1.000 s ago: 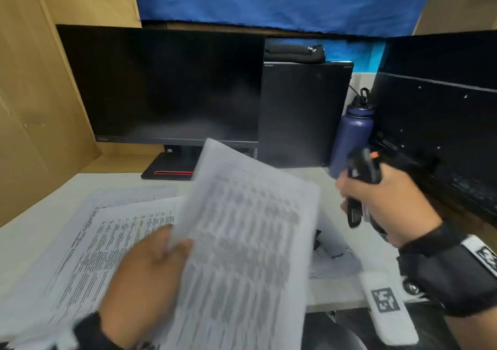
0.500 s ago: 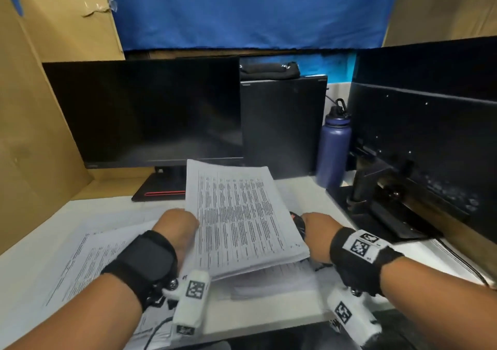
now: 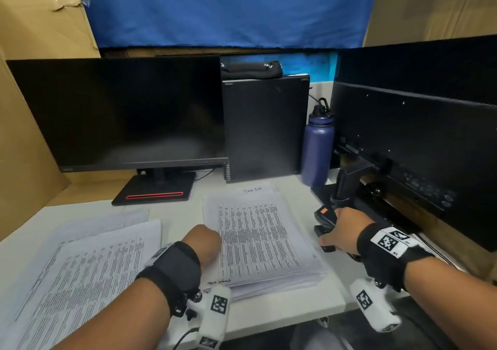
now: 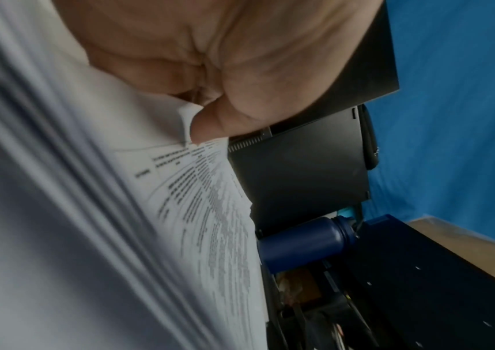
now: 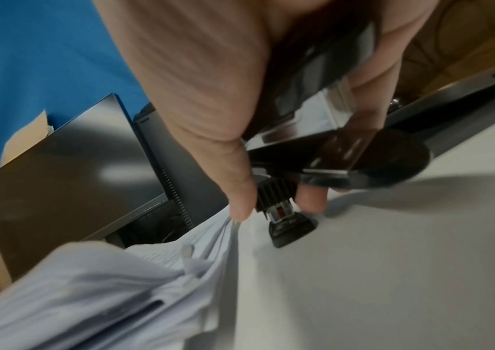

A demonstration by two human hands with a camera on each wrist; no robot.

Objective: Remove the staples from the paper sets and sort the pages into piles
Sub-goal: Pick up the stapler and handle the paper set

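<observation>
Both hands grip: left hand (image 3: 202,243) pinches the paper stack (image 3: 265,238), right hand (image 3: 343,230) wraps the stapler (image 3: 324,219); pages could tear.

the desk (image 3: 304,309) looked smooth, matt and pale. the stack of pages (image 3: 265,239) was thin white printed paper, as were the loose sheets (image 3: 80,269) by the left edge. the stapler (image 5: 338,151) showed glossy black plastic and bright metal. the monitor (image 3: 118,113) had a dark, faintly reflective screen. the bottle (image 3: 317,148) looked matt blue. behind hung blue cloth (image 3: 228,8) and brown cardboard (image 3: 35,21).
</observation>
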